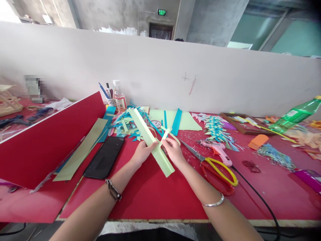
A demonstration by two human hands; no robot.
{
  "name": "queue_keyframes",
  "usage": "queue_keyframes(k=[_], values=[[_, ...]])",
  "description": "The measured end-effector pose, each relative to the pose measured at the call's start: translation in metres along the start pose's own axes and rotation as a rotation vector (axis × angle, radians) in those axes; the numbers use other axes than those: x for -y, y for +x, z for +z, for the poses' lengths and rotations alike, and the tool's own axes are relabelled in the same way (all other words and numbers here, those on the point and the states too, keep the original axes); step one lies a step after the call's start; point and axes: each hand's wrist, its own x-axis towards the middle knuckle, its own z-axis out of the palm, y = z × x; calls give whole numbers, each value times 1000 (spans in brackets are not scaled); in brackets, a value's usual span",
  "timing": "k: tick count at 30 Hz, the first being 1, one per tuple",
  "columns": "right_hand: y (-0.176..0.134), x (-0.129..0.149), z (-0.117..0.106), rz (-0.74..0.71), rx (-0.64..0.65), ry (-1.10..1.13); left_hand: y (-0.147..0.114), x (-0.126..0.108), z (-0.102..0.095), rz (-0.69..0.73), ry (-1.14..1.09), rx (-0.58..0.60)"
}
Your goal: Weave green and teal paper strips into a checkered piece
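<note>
My left hand [144, 154] is closed on a long pale-green paper strip [142, 125], which slants from upper left to lower right and has a fold along its length. Pinched in my right hand [173, 152] is a narrow pale-green paper band [166, 134], bent and crossing close to the wide strip. Whether the two papers are joined is hidden by my fingers. Behind my hands lies a heap of blue and pale-green paper pieces [125, 118]. Large scissors [207, 162] with red and yellow handles rest to the right of my right hand.
A black phone [104, 157] and flat paper strips [84, 147] lie left, beside a red upright panel [57, 137]. On the right are a pink glue gun [218, 149] with a black cord, a woven paper piece [215, 129] and a tilted green bottle [292, 115]. A clear bottle [119, 97] stands behind.
</note>
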Motion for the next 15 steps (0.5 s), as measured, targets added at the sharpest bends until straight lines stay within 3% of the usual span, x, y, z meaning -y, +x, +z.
queue_keyframes(k=[3,8,15], values=[[-2,2,1,-13,5,-46,0,0,0,4,16,46],[-6,5,3,-133,73,-194,-1,-1,0,40,31,5],[-3,3,1,-102,62,-102,-2,-1,2,22,66,112]])
